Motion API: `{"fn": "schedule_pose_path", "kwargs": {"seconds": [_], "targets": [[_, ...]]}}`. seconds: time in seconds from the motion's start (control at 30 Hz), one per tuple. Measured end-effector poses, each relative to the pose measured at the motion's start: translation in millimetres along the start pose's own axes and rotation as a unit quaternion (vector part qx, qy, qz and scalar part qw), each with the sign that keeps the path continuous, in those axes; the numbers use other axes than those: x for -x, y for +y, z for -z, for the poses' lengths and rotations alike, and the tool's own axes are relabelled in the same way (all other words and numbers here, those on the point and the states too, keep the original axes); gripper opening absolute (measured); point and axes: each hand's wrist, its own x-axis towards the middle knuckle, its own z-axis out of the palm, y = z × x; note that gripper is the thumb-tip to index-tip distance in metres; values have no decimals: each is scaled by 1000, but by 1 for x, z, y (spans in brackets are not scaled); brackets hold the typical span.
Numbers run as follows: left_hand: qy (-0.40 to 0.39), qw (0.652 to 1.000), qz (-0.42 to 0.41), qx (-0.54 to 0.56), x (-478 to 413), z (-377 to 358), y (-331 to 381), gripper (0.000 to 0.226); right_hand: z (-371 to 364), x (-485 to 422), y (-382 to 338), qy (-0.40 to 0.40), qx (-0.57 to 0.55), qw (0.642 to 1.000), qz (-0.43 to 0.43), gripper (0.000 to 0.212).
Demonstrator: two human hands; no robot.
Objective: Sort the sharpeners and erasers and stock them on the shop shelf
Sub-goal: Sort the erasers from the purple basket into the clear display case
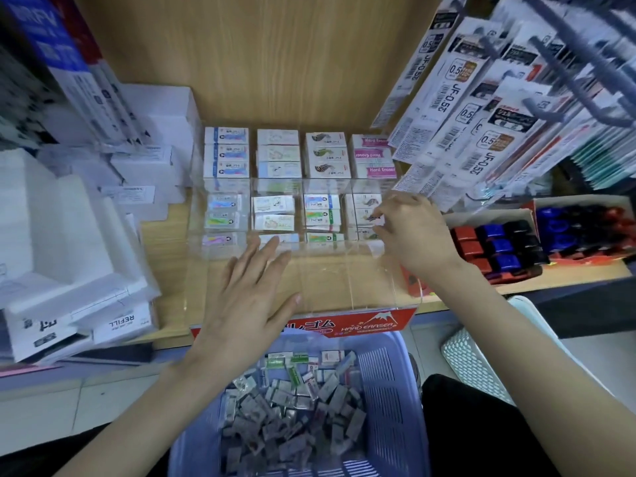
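Two hands, as we record them: our left hand (251, 297) is spread, fingers straight, over the front of the clear acrylic divided tray (344, 287) on the pale wooden shelf (161, 235). Our right hand (409, 228) pinches a small paper-sleeved eraser (373, 217) at the tray's rightmost middle compartment. Below, we list one lilac plastic basket (389, 390) holding a heap of small wrapped grey pieces (292, 407).

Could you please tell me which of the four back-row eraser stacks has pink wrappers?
The rightmost stack, printed Hard Eraser, beyond the right hand; the other three show blue, pale or fish-print wrappers.
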Motion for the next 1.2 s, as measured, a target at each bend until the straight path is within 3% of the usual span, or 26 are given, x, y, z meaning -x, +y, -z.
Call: {"fn": "schedule_pose_path", "kwargs": {"seconds": [0.1, 0.2, 0.27, 0.37, 0.5, 0.6, 0.67, 0.77, 0.87, 0.93, 1.2], "targets": [[44, 997, -48, 49, 19, 4, 3, 41, 6, 33, -6, 66, -48, 996, 19, 22], [50, 992, -117, 17, 53, -11, -5, 25, 12, 85, -23, 129, -138, 979, 76, 19], [41, 986, -161, -20, 82, -37, -20, 20, 0, 122, -36, 90, -153, 978, 109, 25], [-38, 981, -181, -60, 127, -93, -40, 21, -55, 167, -36, -113, -153, 976, 102, 20], [-221, 975, 21, 1, 164, -177, -64, 42, -157, 203, -20, -315, -221, 923, -2, 25], [-291, 952, 100, 3, 172, -226, -97, 67, -222, 215, -17, -355, -272, 886, -121, 36], [-322, 937, 131, -20, 173, -248, -116, 81, -258, 227, -17, -376, -280, 867, -166, 31], [-346, 923, 149, -76, 162, -265, -131, 91, -295, 240, -16, -410, -274, 855, -162, 18], [-360, 917, 130, -110, 150, -271, -133, 85, -311, 242, -15, -413, -283, 851, -156, 32], [-368, 916, 111, -116, 151, -275, -132, 93, -315, 237, -18, -395, -293, 857, -153, 39], [-317, 935, 128, -90, 163, -288, -124, 97, -333, 240, -41, -404, -316, 851, -112, 38]]}}
